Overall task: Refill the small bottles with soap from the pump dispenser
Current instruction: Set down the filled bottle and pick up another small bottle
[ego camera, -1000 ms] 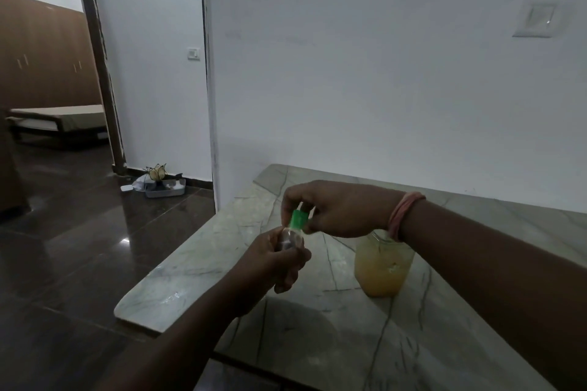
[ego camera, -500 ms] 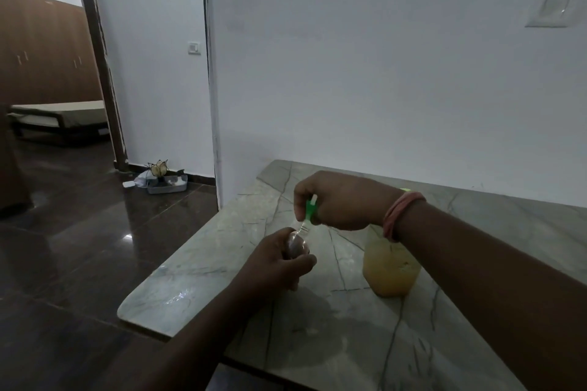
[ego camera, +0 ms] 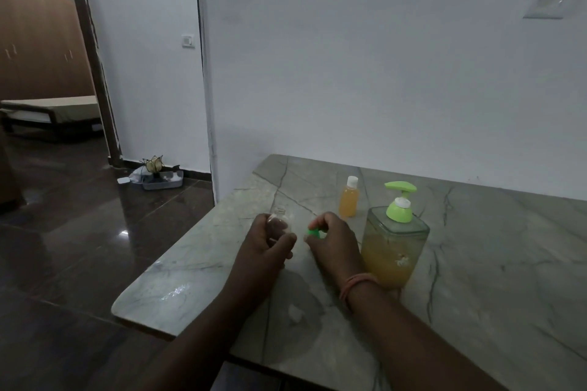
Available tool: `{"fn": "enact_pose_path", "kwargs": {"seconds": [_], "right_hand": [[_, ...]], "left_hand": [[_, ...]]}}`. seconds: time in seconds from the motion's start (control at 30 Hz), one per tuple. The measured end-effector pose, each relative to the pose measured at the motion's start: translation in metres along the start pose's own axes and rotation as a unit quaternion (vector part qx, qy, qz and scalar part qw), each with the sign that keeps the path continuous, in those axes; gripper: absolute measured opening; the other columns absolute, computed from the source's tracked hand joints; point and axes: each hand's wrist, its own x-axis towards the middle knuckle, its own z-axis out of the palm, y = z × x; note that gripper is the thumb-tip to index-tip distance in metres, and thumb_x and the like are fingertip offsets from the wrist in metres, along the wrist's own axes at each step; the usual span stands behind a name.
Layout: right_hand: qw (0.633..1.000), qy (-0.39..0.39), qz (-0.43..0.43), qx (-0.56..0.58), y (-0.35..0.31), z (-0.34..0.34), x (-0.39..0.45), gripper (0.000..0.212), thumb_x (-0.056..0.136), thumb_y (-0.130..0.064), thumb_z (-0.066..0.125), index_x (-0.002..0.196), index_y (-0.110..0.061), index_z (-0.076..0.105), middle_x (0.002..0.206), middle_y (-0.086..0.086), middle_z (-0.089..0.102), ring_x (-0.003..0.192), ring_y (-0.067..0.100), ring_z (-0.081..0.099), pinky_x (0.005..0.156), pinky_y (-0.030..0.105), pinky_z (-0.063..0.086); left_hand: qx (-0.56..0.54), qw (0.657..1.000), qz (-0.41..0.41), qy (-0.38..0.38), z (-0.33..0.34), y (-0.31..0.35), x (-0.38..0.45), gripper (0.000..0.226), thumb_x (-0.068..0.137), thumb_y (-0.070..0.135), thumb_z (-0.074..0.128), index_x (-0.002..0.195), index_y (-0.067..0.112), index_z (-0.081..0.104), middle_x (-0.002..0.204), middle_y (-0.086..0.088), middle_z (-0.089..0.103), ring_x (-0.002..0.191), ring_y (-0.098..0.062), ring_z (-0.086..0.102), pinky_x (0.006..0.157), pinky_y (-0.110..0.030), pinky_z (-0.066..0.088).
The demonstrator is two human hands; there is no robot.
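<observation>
My left hand (ego camera: pixel 265 246) grips a small clear bottle (ego camera: pixel 280 219), its open neck sticking up above my fingers. My right hand (ego camera: pixel 333 240) sits just to its right, low over the table, pinching the bottle's green cap (ego camera: pixel 313 231). The square pump dispenser (ego camera: pixel 394 241), about half full of yellow soap with a light green pump head, stands right of my right hand. Behind it stands a small bottle of orange-yellow soap (ego camera: pixel 348 197) with a white cap.
All of this sits on a grey marble table (ego camera: pixel 495 263) against a white wall. The table's rounded left edge borders a dark glossy floor. A small tray of items (ego camera: pixel 158 176) lies on the floor by the doorway.
The green cap with its tube has come out of the clear bottle. My right hand has dropped down and right with it, uncovering the dispenser and the filled small bottle.
</observation>
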Motion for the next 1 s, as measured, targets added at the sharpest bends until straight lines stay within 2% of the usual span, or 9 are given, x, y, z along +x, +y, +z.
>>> {"fn": "enact_pose_path", "kwargs": {"seconds": [0.1,0.27,0.4,0.5,0.57,0.63,0.73,0.9,1.0], "right_hand": [[1.0,0.002,0.006,-0.018,0.005,0.002,-0.002,0.021,0.08,-0.022,0.075,0.092,-0.023,0.058,0.092,-0.007,0.062,0.09,0.013,0.06,0.082,0.033,0.054],[0.991,0.06,-0.12,-0.029,-0.022,-0.018,-0.014,0.026,0.086,-0.028,0.073,0.103,-0.024,0.054,0.105,-0.008,0.062,0.099,0.006,0.056,0.081,0.021,0.049],[0.963,0.149,-0.222,-0.041,-0.068,-0.073,-0.022,0.017,0.092,-0.032,0.064,0.081,-0.021,0.057,0.071,-0.009,0.06,0.066,0.004,0.057,0.061,0.027,0.053],[0.952,0.204,-0.223,-0.049,-0.089,-0.119,-0.016,0.028,0.095,-0.039,0.058,0.074,-0.02,0.057,0.062,-0.007,0.059,0.058,0.008,0.057,0.055,0.027,0.05],[0.957,0.223,-0.159,-0.092,-0.086,-0.142,-0.001,0.037,0.095,-0.046,0.052,0.07,-0.019,0.056,0.061,-0.006,0.059,0.061,0.014,0.059,0.058,0.028,0.048],[0.978,0.175,-0.024,-0.115,-0.072,-0.158,0.018,0.049,0.095,-0.056,0.044,0.069,-0.017,0.058,0.066,0.0,0.061,0.07,0.023,0.061,0.066,0.032,0.047],[0.991,0.055,0.126,-0.007,-0.052,-0.155,0.028,0.065,0.096,-0.062,0.033,0.081,-0.01,0.068,0.079,0.007,0.073,0.077,0.025,0.067,0.08,0.036,0.051],[0.995,0.015,0.068,0.075,-0.038,-0.14,0.024,0.059,0.103,-0.05,0.028,0.092,-0.01,0.07,0.076,0.002,0.076,0.075,0.018,0.071,0.073,0.031,0.052],[0.991,-0.068,0.076,0.09,-0.04,-0.151,0.028,0.054,0.104,-0.044,0.032,0.1,-0.006,0.07,0.081,0.004,0.077,0.07,0.013,0.069,0.064,0.026,0.048]], "left_hand": [[-0.017,1.0,-0.001,-0.003,0.0,0.0,0.0,0.022,0.087,0.027,0.059,0.109,0.023,0.055,0.097,-0.007,0.065,0.08,-0.018,0.068,0.069,-0.032,0.052],[-0.007,1.0,-0.005,-0.018,0.002,-0.001,-0.001,0.016,0.098,0.014,0.056,0.113,0.021,0.054,0.101,-0.008,0.065,0.087,-0.021,0.068,0.074,-0.032,0.056],[-0.004,0.999,0.018,-0.029,0.002,-0.001,-0.001,0.017,0.097,0.015,0.06,0.112,0.023,0.057,0.099,-0.006,0.067,0.089,-0.021,0.07,0.075,-0.034,0.059],[-0.004,0.998,0.033,-0.046,0.003,0.004,-0.002,0.022,0.094,0.018,0.066,0.114,0.025,0.06,0.099,-0.004,0.07,0.09,-0.02,0.071,0.078,-0.037,0.061],[-0.002,0.997,0.04,-0.06,0.005,0.009,-0.004,0.026,0.092,0.019,0.068,0.117,0.024,0.061,0.1,-0.005,0.072,0.091,-0.019,0.072,0.079,-0.038,0.061],[0.007,0.996,0.048,-0.078,0.011,0.016,-0.006,0.029,0.091,0.02,0.069,0.119,0.025,0.06,0.099,-0.003,0.073,0.091,-0.017,0.072,0.079,-0.036,0.061],[0.013,0.992,0.059,-0.111,0.024,0.027,-0.01,0.032,0.09,0.021,0.07,0.119,0.024,0.056,0.097,-0.003,0.073,0.087,-0.015,0.071,0.077,-0.033,0.061],[-0.03,0.99,0.05,-0.126,0.047,0.041,-0.009,0.026,0.093,0.024,0.067,0.117,0.026,0.057,0.099,0.0,0.073,0.09,-0.015,0.071,0.079,-0.036,0.062],[-0.056,0.99,0.046,-0.124,0.054,0.047,-0.006,0.025,0.094,0.024,0.066,0.118,0.024,0.058,0.102,-0.002,0.072,0.091,-0.017,0.072,0.08,-0.038,0.062]]}}
